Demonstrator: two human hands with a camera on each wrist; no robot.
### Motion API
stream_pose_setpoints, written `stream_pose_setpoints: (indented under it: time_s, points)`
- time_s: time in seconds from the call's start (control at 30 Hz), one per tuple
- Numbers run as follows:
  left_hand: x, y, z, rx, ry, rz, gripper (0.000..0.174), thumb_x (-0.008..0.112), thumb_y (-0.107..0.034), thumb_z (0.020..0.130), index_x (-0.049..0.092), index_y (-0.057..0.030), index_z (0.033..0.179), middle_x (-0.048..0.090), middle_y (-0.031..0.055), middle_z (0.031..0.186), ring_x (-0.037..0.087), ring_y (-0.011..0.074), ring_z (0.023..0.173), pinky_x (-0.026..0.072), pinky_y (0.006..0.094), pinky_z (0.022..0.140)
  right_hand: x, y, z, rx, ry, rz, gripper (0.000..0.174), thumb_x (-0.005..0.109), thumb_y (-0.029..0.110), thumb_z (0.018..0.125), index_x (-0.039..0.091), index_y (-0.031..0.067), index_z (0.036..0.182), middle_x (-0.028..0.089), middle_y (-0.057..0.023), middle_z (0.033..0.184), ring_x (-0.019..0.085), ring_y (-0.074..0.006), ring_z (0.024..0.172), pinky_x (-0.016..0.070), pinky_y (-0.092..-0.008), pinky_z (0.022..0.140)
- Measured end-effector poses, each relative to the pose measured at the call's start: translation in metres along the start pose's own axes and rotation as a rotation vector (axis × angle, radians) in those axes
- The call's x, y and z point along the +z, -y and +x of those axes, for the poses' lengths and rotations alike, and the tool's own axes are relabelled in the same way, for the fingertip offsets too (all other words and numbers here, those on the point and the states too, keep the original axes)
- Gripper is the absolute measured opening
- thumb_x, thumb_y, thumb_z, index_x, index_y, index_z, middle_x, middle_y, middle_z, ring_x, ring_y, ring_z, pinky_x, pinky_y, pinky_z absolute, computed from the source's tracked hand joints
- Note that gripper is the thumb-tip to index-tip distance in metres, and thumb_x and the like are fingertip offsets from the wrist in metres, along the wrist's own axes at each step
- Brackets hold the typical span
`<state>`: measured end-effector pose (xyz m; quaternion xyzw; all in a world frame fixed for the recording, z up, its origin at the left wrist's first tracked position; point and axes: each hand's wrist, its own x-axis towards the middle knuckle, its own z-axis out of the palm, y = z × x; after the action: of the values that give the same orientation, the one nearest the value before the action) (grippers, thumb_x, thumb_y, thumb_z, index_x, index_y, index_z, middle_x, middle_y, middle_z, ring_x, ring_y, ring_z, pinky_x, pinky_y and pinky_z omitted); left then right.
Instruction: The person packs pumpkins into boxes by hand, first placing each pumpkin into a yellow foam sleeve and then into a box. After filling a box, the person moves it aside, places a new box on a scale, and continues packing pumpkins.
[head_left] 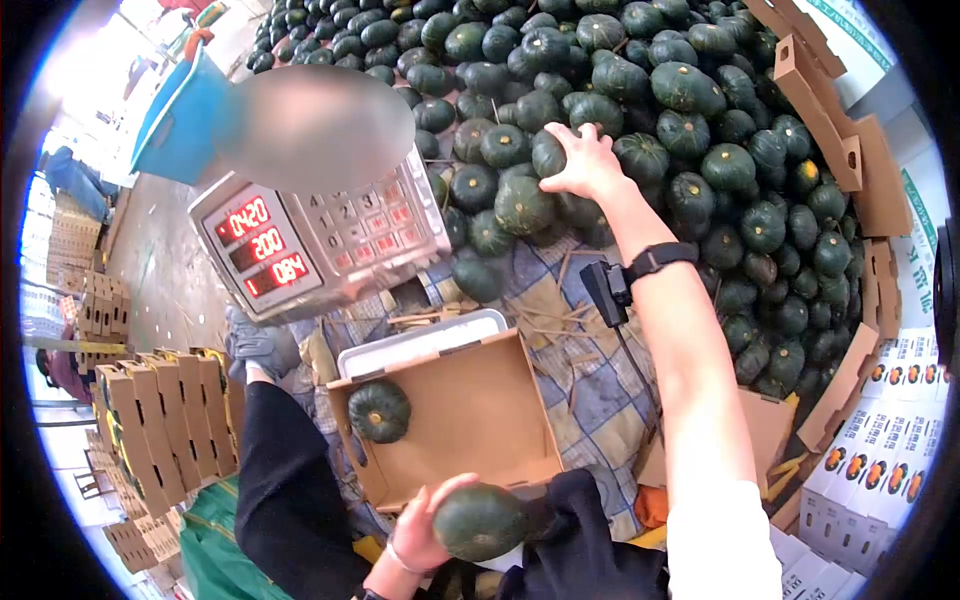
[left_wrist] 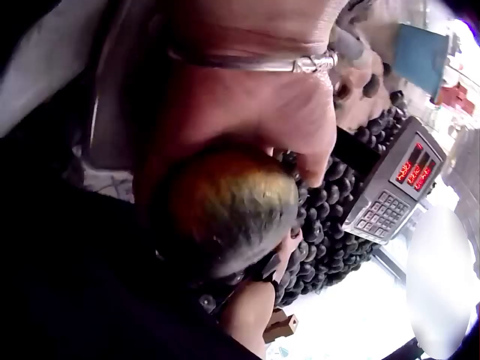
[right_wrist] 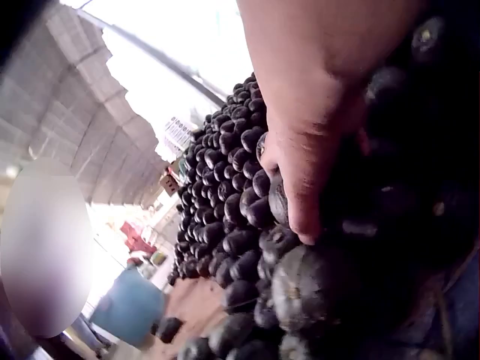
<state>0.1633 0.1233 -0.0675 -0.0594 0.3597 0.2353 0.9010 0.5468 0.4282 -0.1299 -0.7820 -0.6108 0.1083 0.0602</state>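
My left hand (head_left: 420, 535) grips a dark green kabocha pumpkin (head_left: 480, 522) low in the head view, over my lap. Seen from the left wrist, that pumpkin (left_wrist: 232, 210) shows an orange-yellow patch. Out at the pile, my right hand (head_left: 588, 165) has its thumb and fingers spread around another pumpkin (head_left: 548, 155), whose far side the hand partly covers. Between the two hands an open cardboard box (head_left: 470, 420) lies on a checked cloth, with a single pumpkin (head_left: 379, 411) in its left part.
A big heap of pumpkins (head_left: 685, 88) fills the back and right. A digital scale (head_left: 320, 235) with red figures stands left of it. A white tray (head_left: 425, 340) lies behind the box. Stacked cartons (head_left: 165, 420) stand at left, printed boxes (head_left: 880, 440) at right. A blurred person is beyond the scale.
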Motion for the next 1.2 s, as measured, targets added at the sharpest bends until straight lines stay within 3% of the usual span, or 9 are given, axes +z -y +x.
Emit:
stream_pose_setpoints:
  time_s: [0.17, 0.5, 0.57, 0.63, 0.7, 0.87, 1.0, 1.07, 1.2]
  points:
    - [0.0, -0.01, 0.017, 0.12, 0.023, 0.195, 0.066, 0.058, -0.049, 0.081, 0.045, -0.0095, 0.132, 0.046, 0.0252, 0.133, 0.05, 0.0414, 0.119, 0.0425, 0.0547, 0.099, 0.007, -0.018, -0.061, -0.022, 0.626, 1.823, 0.07, 0.052, 0.052, 0.085, 0.037, 0.0107, 0.14, 0.047, -0.0164, 0.135, 0.051, -0.0434, 0.116, 0.0536, -0.0515, 0.082]
    - [0.081, 0.015, 0.063, 0.443, -0.143, 0.216, 0.064, 0.052, -0.035, 0.092, 0.028, -0.0024, 0.142, 0.045, 0.0176, 0.135, 0.05, 0.0335, 0.119, 0.0417, 0.044, 0.1, 0.031, 0.022, -0.311, 0.28, 0.694, 2.541, 0.082, 0.034, 0.072, 0.085, 0.043, 0.0098, 0.139, 0.047, -0.0153, 0.138, 0.046, -0.0312, 0.126, 0.0376, -0.0492, 0.104]
    - [0.071, 0.054, 0.066, 0.404, -0.132, 0.993, 0.077, 0.056, -0.04, 0.09, 0.019, 0.001, 0.144, 0.038, 0.0243, 0.138, 0.042, 0.0373, 0.125, 0.0364, 0.0447, 0.104, 0.072, -0.011, -0.371, 0.545, 0.709, 2.834, 0.077, 0.033, 0.069, 0.088, 0.046, 0.0099, 0.136, 0.047, -0.015, 0.138, 0.049, -0.0292, 0.124, 0.0391, -0.049, 0.103]
    - [0.042, 0.086, 0.065, 0.581, 0.02, 1.611, 0.088, 0.06, -0.044, 0.088, 0.014, 0.0043, 0.145, 0.033, 0.031, 0.138, 0.033, 0.0412, 0.13, 0.0307, 0.045, 0.108, 0.108, -0.043, -0.429, 0.422, 0.413, 2.758, 0.07, 0.031, 0.064, 0.09, 0.052, 0.0114, 0.13, 0.052, -0.015, 0.133, 0.052, -0.0287, 0.12, 0.0404, -0.0502, 0.101]
    - [0.033, 0.091, 0.052, 0.229, 0.141, 1.672, 0.09, 0.063, -0.046, 0.085, 0.019, 0.0061, 0.143, 0.03, 0.0327, 0.138, 0.028, 0.043, 0.132, 0.0268, 0.0446, 0.11, 0.112, -0.056, -0.482, 0.645, 0.253, 2.767, 0.06, 0.03, 0.058, 0.093, 0.059, 0.0126, 0.121, 0.059, -0.0149, 0.123, 0.054, -0.0293, 0.116, 0.0418, -0.0508, 0.1]
    - [-0.003, 0.048, 0.028, 0.258, -0.085, 1.063, 0.049, 0.063, -0.017, 0.089, 0.045, 0.0005, 0.13, 0.056, 0.0145, 0.121, 0.055, 0.0229, 0.112, 0.0472, 0.0335, 0.093, 0.028, -0.051, -0.493, 0.688, -0.001, 1.753, 0.061, 0.038, 0.062, 0.087, 0.058, 0.0126, 0.116, 0.059, -0.0125, 0.12, 0.054, -0.0298, 0.114, 0.0422, -0.051, 0.099]
    - [0.006, -0.001, -0.002, 0.191, -0.34, 0.736, 0.031, 0.053, -0.006, 0.091, 0.051, -0.0016, 0.121, 0.062, 0.0088, 0.104, 0.061, 0.0199, 0.095, 0.0537, 0.0324, 0.076, -0.093, -0.088, -0.266, 0.317, 0.031, 2.722, 0.078, 0.045, 0.07, 0.082, 0.044, 0.0111, 0.133, 0.057, -0.0158, 0.117, 0.054, -0.0324, 0.111, 0.045, -0.0502, 0.095]
    - [-0.008, -0.015, 0.003, 0.249, -0.423, 0.835, 0.03, 0.053, -0.006, 0.09, 0.052, -0.001, 0.12, 0.063, 0.0084, 0.101, 0.061, 0.018, 0.092, 0.0536, 0.031, 0.074, -0.192, -0.115, -0.152, -0.286, -0.058, 2.119, 0.074, 0.039, 0.068, 0.088, 0.04, 0.01, 0.133, 0.055, -0.022, 0.119, 0.059, -0.0349, 0.104, 0.0472, -0.0498, 0.092]
    - [0.005, -0.022, 0.015, 0.496, -0.459, 0.939, 0.026, 0.052, -0.003, 0.089, 0.054, 0.0004, 0.115, 0.063, 0.0086, 0.098, 0.06, 0.0143, 0.085, 0.0539, 0.0284, 0.072, -0.24, -0.147, -0.02, -0.243, -0.531, 1.035, 0.038, 0.057, 0.039, 0.088, 0.06, 0.0057, 0.106, 0.064, -0.0127, 0.101, 0.062, -0.0267, 0.081, 0.0507, -0.0424, 0.078]
